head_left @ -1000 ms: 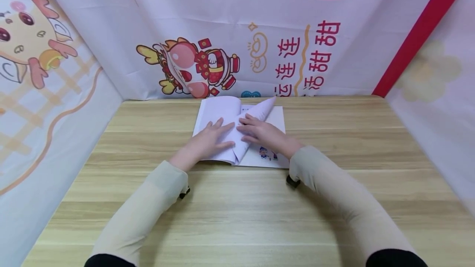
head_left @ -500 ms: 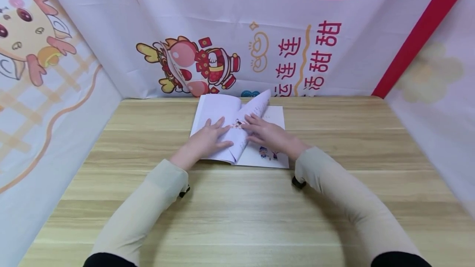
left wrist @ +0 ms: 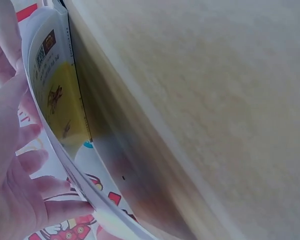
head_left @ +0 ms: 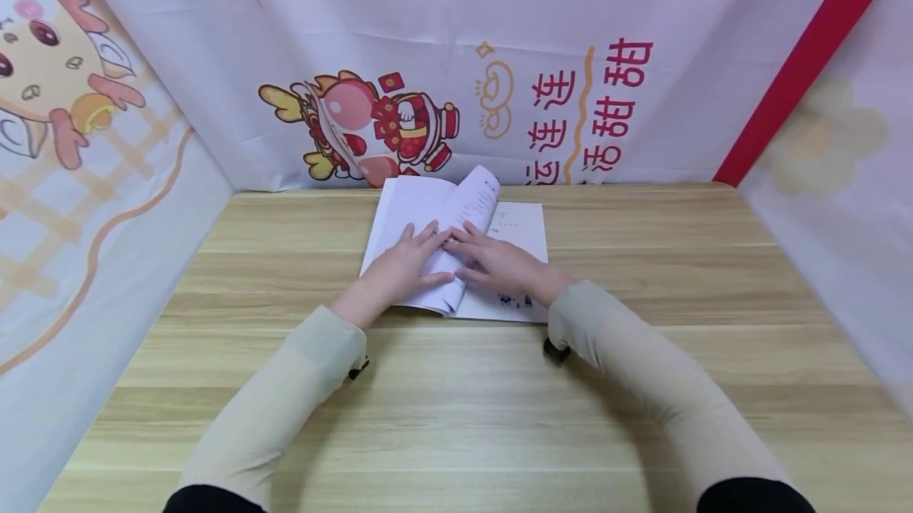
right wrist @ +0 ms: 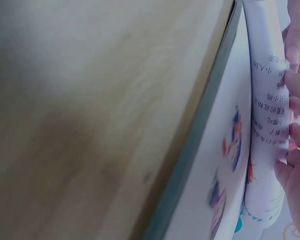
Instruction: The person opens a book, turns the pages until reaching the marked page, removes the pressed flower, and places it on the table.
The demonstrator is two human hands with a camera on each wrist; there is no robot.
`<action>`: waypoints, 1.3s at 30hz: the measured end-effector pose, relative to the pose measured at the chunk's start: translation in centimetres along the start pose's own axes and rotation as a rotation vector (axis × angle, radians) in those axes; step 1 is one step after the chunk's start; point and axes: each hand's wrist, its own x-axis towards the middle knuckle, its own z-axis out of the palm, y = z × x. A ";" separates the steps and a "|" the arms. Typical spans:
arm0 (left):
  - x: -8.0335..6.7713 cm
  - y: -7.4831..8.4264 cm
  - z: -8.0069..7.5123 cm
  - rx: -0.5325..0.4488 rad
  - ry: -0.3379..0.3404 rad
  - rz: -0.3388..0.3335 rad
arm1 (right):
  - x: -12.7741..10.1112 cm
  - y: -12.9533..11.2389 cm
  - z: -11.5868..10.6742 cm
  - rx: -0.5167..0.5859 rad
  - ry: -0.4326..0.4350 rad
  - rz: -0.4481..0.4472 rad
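Note:
An open book (head_left: 524,226) lies at the back of the table, white pages with small printed figures on the right-hand side. One page (head_left: 476,197) is curled over toward the left, and its printed text faces outward in the right wrist view. My left hand (head_left: 401,267) rests on the left-hand page with fingers spread, its fingertips near the fold. On the curled page lie the fingertips of my right hand (head_left: 508,262), lightly bent and pressing it leftward. Both hands' fingertips nearly meet. In the left wrist view, a yellow printed surface (left wrist: 65,95) shows beneath the raised pages.
The wood-grain table (head_left: 456,410) extends in front of the book and to both sides. Behind it hangs a printed cloth (head_left: 428,29), close to the book's far edge. More printed cloth (head_left: 43,259) stands along the left and right sides.
The curled page has rolled farther left, its top corner moving from right of the middle toward the fold. My right hand has shifted slightly left with it; the left hand has barely moved.

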 end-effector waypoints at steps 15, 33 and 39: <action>-0.2 0.2 0.1 0.029 -0.045 -0.022 | -1.3 0.7 -1.1 -0.027 -0.064 -0.003; -1.1 -0.4 -0.1 0.112 0.000 -0.060 | -6.5 2.2 -2.1 -0.029 -0.372 0.081; -1.3 -0.7 0.0 0.094 0.015 -0.037 | -7.2 2.6 -2.5 -0.014 -0.372 0.081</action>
